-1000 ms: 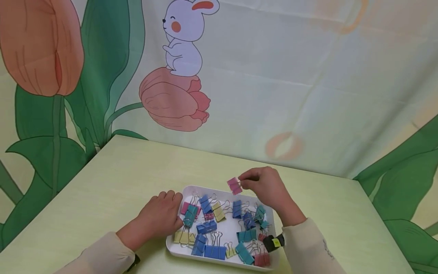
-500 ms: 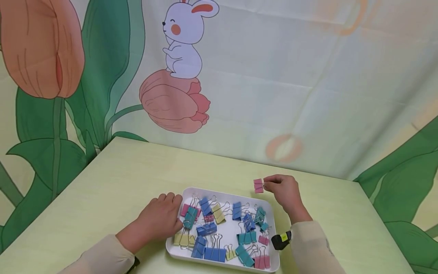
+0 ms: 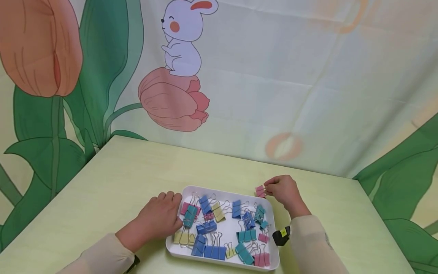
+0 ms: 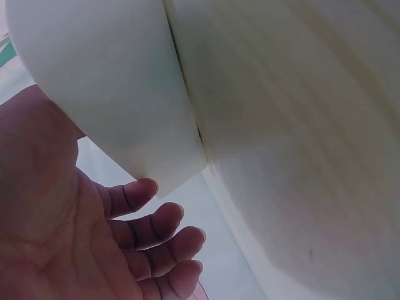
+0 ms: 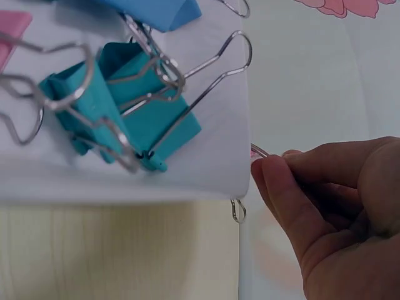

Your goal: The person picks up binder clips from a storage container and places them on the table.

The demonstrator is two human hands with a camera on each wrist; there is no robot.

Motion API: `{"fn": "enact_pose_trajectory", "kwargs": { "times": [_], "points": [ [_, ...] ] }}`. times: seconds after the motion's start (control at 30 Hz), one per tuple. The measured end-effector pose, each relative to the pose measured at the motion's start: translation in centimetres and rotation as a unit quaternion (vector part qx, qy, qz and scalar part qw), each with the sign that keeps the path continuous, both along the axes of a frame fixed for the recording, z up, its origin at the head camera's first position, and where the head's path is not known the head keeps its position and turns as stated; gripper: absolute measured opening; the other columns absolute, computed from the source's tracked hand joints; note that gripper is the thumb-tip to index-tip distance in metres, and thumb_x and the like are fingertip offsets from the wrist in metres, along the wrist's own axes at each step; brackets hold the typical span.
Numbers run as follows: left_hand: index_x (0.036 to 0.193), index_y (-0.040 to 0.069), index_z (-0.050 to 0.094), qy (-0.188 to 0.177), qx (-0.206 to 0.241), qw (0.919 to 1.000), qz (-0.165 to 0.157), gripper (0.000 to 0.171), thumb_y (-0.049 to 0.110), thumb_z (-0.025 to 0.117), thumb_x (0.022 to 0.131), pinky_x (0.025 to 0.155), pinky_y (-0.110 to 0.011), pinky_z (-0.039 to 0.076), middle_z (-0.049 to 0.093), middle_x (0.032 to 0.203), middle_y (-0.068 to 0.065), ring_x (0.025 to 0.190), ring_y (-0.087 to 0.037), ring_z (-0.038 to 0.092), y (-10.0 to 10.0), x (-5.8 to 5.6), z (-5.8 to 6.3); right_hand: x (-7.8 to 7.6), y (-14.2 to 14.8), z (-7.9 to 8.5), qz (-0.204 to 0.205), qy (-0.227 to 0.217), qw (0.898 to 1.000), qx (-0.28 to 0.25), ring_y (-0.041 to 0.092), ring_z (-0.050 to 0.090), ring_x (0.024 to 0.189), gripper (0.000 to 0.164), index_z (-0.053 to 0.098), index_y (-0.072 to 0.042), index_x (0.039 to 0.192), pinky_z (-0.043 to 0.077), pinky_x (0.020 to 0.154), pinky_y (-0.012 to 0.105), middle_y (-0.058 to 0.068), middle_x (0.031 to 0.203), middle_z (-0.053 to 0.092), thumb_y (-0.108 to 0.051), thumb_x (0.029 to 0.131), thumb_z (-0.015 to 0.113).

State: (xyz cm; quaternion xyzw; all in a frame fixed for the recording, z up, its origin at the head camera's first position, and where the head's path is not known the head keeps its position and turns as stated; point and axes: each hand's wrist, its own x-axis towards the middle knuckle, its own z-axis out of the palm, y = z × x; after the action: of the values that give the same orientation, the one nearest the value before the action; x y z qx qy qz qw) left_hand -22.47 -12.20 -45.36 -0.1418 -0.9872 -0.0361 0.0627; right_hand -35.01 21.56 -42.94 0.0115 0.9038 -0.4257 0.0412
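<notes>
My right hand (image 3: 284,192) pinches a small pink binder clip (image 3: 260,191) by its wire handle, just beyond the back right corner of the white tray (image 3: 219,262). The tray wall hides most of this clip in the right wrist view. My left hand (image 3: 161,215) holds the tray's left side, thumb over the rim; in the left wrist view its loosely bent fingers (image 4: 165,219) lie at the outside of the wall. Inside the tray lie several binder clips, among them a blue clip (image 3: 215,252), a teal clip (image 3: 244,254) and a yellow clip (image 3: 218,211).
The pale yellow-green table (image 3: 143,163) extends behind and to both sides of the tray. A printed curtain (image 3: 308,76) with a rabbit and tulips hangs along its back edge. A black wrist strap (image 3: 281,236) sits close by the tray's right rim.
My right hand has carried the pink binder clip rightward from above the tray's back rim to outside its back right corner, then slightly lower. The left hand has stayed in place.
</notes>
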Motion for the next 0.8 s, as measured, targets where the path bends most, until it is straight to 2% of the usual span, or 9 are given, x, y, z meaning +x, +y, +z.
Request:
{"fn": "enact_pose_trajectory", "kwargs": {
  "times": [0.3, 0.57, 0.8],
  "points": [
    [0.097, 0.003, 0.048, -0.005, -0.001, 1.0000, -0.001, 0.032, 0.026, 0.059, 0.080, 0.061, -0.037, 0.037, 0.042, 0.080, -0.007, 0.072, -0.023, 0.039, 0.0, 0.0, 0.0, 0.1, 0.6, -0.1, 0.025, -0.043, 0.999, -0.005, 0.020, 0.069, 0.083, 0.020, 0.069, 0.006, 0.102, 0.056, 0.082, 0.037, 0.019, 0.104, 0.068, -0.008, 0.091, 0.059],
    [0.094, 0.003, 0.047, -0.007, 0.003, 1.0000, -0.001, 0.030, 0.026, 0.059, 0.079, 0.061, -0.036, 0.037, 0.041, 0.079, -0.006, 0.071, -0.023, 0.039, 0.0, 0.0, 0.1, 0.0, 1.2, -0.8, 0.027, -0.069, 0.997, -0.010, 0.020, 0.068, 0.085, 0.020, 0.069, 0.004, 0.104, 0.056, 0.081, 0.034, 0.018, 0.105, 0.067, -0.008, 0.091, 0.060],
    [0.093, 0.003, 0.047, -0.001, 0.006, 1.0000, -0.005, 0.029, 0.025, 0.058, 0.078, 0.059, -0.036, 0.036, 0.041, 0.078, -0.007, 0.070, -0.023, 0.039, 0.0, 0.0, 0.0, -0.1, 1.4, -1.5, 0.016, -0.072, 0.997, -0.012, 0.020, 0.067, 0.086, 0.020, 0.070, 0.003, 0.103, 0.056, 0.083, 0.035, 0.018, 0.108, 0.067, -0.010, 0.091, 0.059]
  ]
}}
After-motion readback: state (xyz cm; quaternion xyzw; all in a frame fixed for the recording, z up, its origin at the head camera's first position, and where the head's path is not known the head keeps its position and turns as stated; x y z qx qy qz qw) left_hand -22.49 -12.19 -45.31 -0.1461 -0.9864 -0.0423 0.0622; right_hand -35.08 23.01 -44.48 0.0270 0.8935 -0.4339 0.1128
